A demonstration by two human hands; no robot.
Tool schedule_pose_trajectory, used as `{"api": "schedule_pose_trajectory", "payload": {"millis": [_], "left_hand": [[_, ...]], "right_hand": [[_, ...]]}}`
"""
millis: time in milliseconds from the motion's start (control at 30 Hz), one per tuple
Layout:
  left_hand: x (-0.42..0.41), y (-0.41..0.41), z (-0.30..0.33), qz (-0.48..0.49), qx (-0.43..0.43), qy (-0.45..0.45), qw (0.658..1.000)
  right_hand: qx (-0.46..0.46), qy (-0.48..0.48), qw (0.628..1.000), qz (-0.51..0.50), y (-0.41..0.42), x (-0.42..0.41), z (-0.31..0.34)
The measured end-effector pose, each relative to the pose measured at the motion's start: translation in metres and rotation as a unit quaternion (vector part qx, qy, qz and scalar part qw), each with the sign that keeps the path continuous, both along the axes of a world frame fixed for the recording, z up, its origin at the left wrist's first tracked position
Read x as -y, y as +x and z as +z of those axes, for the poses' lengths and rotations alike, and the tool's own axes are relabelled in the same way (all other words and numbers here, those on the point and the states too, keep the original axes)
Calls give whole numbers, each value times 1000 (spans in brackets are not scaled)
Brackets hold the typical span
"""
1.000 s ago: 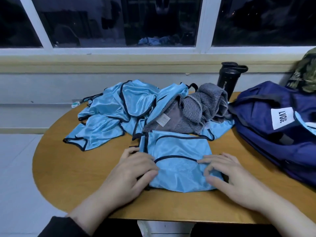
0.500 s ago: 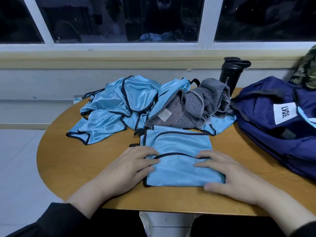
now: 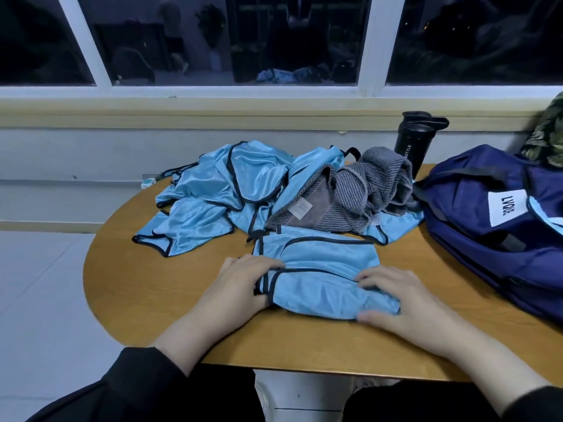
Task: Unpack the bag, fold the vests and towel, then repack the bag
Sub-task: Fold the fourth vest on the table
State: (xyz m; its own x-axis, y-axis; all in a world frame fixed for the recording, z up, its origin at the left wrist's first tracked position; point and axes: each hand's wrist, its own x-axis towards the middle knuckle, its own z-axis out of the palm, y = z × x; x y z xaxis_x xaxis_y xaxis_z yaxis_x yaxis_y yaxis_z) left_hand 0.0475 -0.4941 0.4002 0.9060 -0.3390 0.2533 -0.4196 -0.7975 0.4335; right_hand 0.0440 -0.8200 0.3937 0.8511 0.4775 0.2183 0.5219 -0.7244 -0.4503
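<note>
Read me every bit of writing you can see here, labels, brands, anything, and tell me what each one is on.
"LVQUE", roughly: black letters on the white patch of the navy bag; the last letters are unclear.
"BOTTLE": white letters running up the side of the black bottle; the first letter is partly hidden.
Care tag on the grey towel: print too small to read.
Small packet at the table's far edge: too blurred to read.

White patch on the navy bag (image 3: 487, 214) bears dark lettering reading "LVQUE", last letters uncertain. Black bottle (image 3: 412, 141) carries vertical white text, "BOTTLE". Tag on the grey towel (image 3: 365, 190) is illegible.
</note>
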Motion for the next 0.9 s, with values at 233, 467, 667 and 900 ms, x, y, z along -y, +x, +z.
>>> {"api": "schedule_pose_trajectory", "payload": {"millis": [233,467,667,900], "left_hand": [[-2,-6,19,56,-158,-212,963],[0,14,45,113,-251,-318,907],[3,26,31,186,-101,-115,971],[10,26,13,-27,-39,118,992]], "right_hand": [[-56,88,992,-76,1,3,2],[-148,169,957,-184,30,-20,30],[-75,88,953,-279,48,-39,23],[114,-22,953,-280,40,-49,16]]}}
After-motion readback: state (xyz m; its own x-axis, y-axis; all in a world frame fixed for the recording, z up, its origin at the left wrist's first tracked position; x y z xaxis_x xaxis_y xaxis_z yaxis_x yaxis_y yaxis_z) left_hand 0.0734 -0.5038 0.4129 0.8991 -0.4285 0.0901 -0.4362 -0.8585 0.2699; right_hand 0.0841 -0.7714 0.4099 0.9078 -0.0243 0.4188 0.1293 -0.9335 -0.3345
